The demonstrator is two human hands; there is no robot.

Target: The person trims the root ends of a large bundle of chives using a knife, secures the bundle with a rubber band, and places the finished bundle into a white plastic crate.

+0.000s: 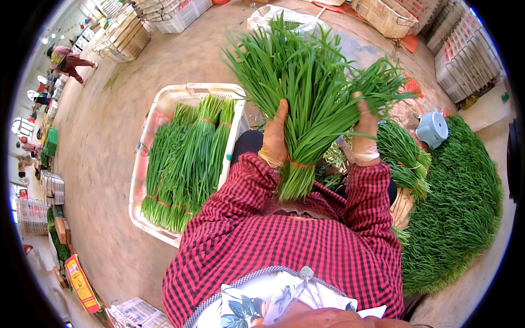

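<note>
A large bunch of garlic chives (pixel 306 98) stands upright in front of my chest, leaves fanned out at the top. An orange band (pixel 300 164) circles it low down, near the pale stems. My left hand (pixel 275 134) is closed around the bunch's left side above the band. On the right, my right hand (pixel 366 128) grips a spread of its leaves, thumb up, pulled away from the rest. Both hands wear thin, stained gloves. To the left, a white plastic crate (pixel 188 88) holds several banded chive bundles (pixel 191 153) lying side by side.
Banded bundles (pixel 403 147) lie at my right, beside a big heap of loose chives (pixel 454 218). A light blue stool (pixel 432 129) stands by the heap. Stacked crates (pixel 469 60) rise at far right. A white bag (pixel 284 15) lies ahead. A person (pixel 70 61) bends at far left.
</note>
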